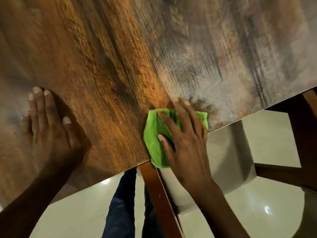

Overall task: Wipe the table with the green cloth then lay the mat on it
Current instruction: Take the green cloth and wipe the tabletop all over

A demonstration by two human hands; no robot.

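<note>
Right hand (pixel 184 140) flat on green cloth (pixel 154 134) at table (pixel 120 66) edge

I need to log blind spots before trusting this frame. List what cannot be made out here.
- Mat: nowhere in the head view, so its place is unknown.
- Green cloth: its middle is hidden under the right hand.
- Table: far edges are cut off by the frame; the grain is motion-blurred.
- Left hand: blur softens the outer fingers.
</note>
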